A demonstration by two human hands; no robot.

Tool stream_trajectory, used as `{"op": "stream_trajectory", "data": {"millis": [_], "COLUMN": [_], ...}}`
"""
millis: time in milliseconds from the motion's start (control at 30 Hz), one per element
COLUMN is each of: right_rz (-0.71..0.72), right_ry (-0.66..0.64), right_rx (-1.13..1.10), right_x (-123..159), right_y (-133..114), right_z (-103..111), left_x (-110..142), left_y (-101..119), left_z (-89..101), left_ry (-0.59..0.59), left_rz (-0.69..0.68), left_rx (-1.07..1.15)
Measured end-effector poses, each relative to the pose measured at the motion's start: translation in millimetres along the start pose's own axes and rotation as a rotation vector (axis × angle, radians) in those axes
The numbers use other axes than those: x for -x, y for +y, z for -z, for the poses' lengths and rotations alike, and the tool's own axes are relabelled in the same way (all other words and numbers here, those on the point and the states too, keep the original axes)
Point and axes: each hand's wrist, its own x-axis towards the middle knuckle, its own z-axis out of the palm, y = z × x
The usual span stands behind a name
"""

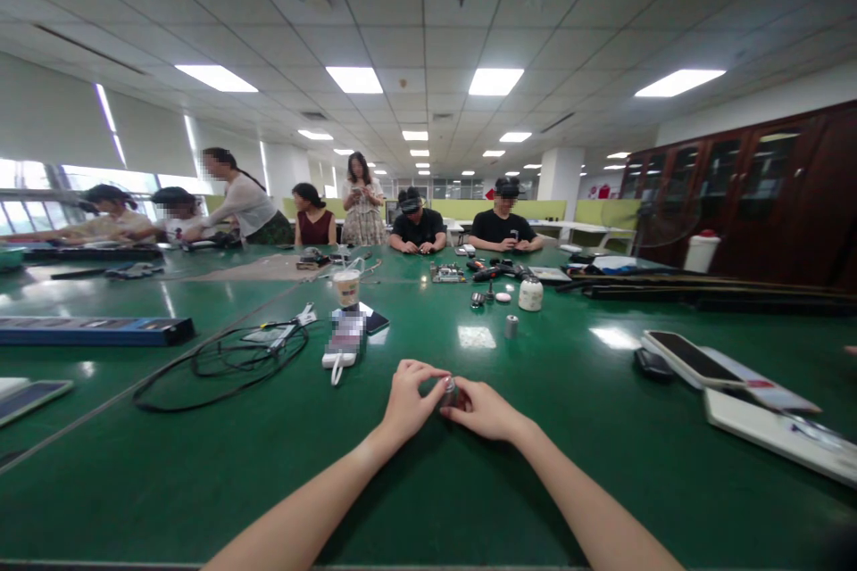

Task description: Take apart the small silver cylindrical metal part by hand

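Note:
Close in front of me, a small grey metal cylinder [450,391] is at the green tabletop, partly hidden by fingers. My left hand [411,393] is closed on its left side, thumb and fingers against it. From the right, my right hand [483,408] pinches the same piece between thumb and fingers. Its exact kind is too small to make out. Beyond my hands stands a similar grey metal cylinder [512,326]. Behind that are a white round jar [530,294] and a flat pinkish disc [502,297].
A looped black cable [220,406], a phone with a white cord [345,339] and a drink cup [346,288] lie to the left. White-edged devices [777,428] are on the right. Dark power tools [499,270] sit farther back. Several people are around the table's far side.

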Motion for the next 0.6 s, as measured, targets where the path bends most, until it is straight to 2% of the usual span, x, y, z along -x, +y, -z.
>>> {"op": "stream_trajectory", "data": {"millis": [600], "right_rz": [0.012], "right_ry": [0.063], "right_rx": [-0.055], "right_x": [-9], "right_y": [17], "right_z": [-15], "left_x": [-3], "left_y": [-8], "left_z": [-7.5], "left_ry": [0.009], "left_rz": [-0.015], "left_rx": [0.017]}}
